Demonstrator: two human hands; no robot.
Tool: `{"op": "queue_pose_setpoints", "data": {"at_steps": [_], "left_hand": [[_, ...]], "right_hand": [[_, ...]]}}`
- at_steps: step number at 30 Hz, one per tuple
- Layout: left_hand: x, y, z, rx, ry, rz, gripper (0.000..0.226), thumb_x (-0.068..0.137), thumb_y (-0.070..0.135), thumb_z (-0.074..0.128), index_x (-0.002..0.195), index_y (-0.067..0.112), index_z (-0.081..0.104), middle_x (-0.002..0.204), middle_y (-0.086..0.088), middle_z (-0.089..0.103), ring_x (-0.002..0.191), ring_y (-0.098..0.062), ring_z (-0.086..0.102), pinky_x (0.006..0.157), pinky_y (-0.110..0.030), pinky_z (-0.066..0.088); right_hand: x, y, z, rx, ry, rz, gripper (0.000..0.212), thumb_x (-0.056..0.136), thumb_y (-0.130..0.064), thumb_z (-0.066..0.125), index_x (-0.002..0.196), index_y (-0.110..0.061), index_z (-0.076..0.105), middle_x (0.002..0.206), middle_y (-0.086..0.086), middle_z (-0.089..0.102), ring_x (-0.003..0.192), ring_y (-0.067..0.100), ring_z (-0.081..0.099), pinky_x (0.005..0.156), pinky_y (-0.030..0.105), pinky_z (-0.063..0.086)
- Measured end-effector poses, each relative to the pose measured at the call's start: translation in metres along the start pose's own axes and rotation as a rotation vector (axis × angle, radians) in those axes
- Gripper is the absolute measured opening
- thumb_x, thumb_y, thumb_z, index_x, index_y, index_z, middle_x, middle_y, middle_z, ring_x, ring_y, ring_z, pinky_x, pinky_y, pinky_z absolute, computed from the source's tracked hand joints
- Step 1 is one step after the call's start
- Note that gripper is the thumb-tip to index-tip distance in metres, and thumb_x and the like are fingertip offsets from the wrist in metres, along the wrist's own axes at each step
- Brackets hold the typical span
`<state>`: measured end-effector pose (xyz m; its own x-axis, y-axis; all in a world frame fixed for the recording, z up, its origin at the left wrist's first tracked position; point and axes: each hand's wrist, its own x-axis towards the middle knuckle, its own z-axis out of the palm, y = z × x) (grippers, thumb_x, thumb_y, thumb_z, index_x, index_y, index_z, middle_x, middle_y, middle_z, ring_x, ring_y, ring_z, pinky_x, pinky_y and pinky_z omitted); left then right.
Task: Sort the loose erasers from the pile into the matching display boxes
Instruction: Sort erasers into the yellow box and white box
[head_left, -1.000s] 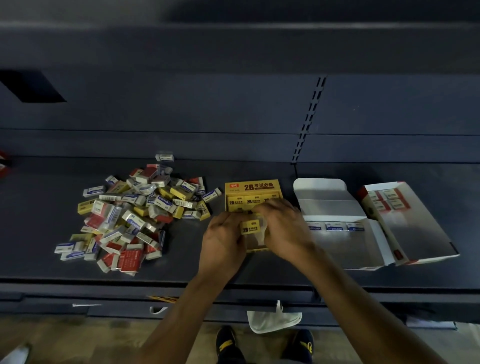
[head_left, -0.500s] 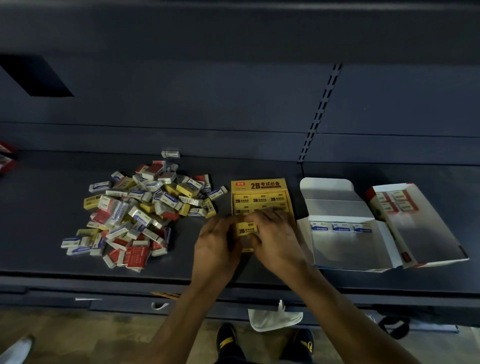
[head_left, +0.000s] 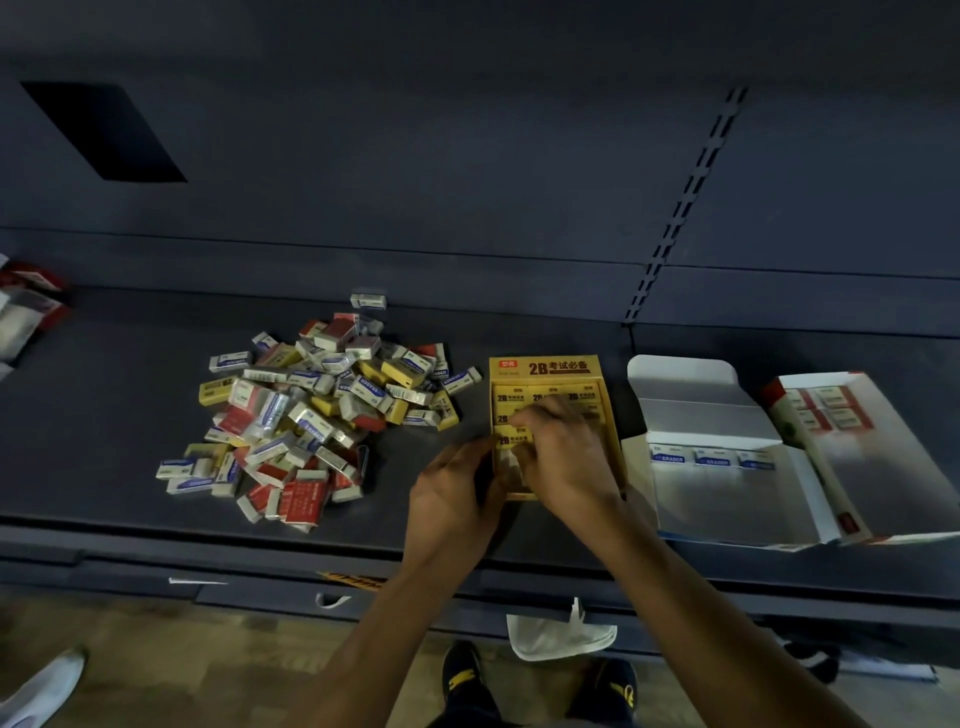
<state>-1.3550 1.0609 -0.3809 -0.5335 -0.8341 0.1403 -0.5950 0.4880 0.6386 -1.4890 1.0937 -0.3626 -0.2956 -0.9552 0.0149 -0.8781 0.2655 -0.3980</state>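
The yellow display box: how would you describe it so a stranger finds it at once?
On the dark shelf, look right of the eraser pile. The yellow display box lies nearest the pile. Only it is yellow, printed 2B; the next box is white.

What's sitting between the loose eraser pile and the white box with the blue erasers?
Head view: the yellow 2B box stands between the pile and the white box, left hand at its left wall, right hand over its inside.

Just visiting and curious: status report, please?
Left hand at side of yellow box. Right hand on yellow erasers inside. Pile largely unsorted. Nothing blocking.
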Motion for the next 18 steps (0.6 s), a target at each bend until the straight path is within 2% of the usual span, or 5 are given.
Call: {"op": "queue_pose_setpoints", "data": {"at_steps": [7,12,18], "left_hand": [[-0.0008,-0.0007,-0.0014,0.002,-0.009,0.018,0.033,0.086,0.018,0.063,0.119,0.019,0.062,0.111,-0.003,0.065,0.093,-0.02,0.063,0.072,-0.026,0.046],[-0.0008,0.0,-0.0023,0.003,-0.013,0.035,0.034,0.084,0.015,0.064,0.118,0.017,0.063,0.109,-0.005,0.066,0.093,-0.022,0.063,0.073,-0.024,0.043],[0.0013,-0.0026,-0.0052,0.005,-0.032,0.073,0.031,0.084,0.016,0.064,0.115,0.017,0.064,0.108,-0.004,0.067,0.095,-0.021,0.063,0.073,-0.021,0.04]], "right_hand": [[-0.0014,-0.0009,0.0041,0.008,0.01,-0.004,0.029,0.086,-0.007,0.059,0.114,-0.012,0.063,0.118,0.004,0.05,0.11,0.019,0.05,0.088,0.023,0.04],[-0.004,-0.0011,0.0067,0.0,0.061,-0.004,0.021,0.085,-0.005,0.062,0.103,-0.01,0.069,0.11,0.006,0.056,0.099,0.02,0.058,0.08,0.02,0.04],[-0.0023,-0.0059,0.0039,-0.023,0.026,0.017,0.028,0.091,-0.013,0.054,0.118,-0.016,0.061,0.124,0.002,0.049,0.11,0.016,0.052,0.084,0.018,0.037]]}}
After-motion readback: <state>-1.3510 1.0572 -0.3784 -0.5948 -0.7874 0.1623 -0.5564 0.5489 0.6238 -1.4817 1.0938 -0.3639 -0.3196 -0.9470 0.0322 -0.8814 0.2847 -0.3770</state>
